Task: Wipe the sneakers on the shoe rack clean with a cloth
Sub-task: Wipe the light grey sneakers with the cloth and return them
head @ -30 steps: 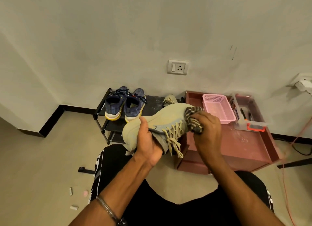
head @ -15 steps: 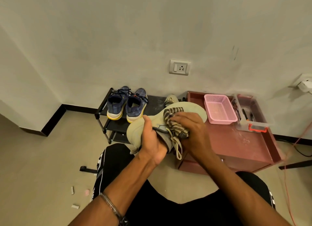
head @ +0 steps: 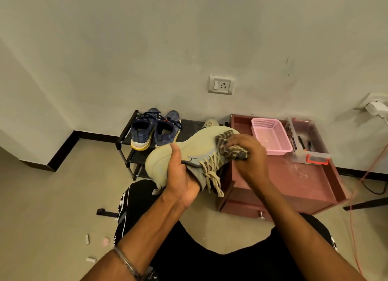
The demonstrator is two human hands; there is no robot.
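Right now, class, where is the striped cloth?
In the head view, right of centre, the striped cloth is gripped by the right hand and pressed on the beige sneaker, just in front of the pink basket.

head cam | faces forward-down | close over hands [head: 212, 167] | wall beyond

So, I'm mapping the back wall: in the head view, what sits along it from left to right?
Blue sneakers on the shoe rack → pink basket → clear box → white charger.
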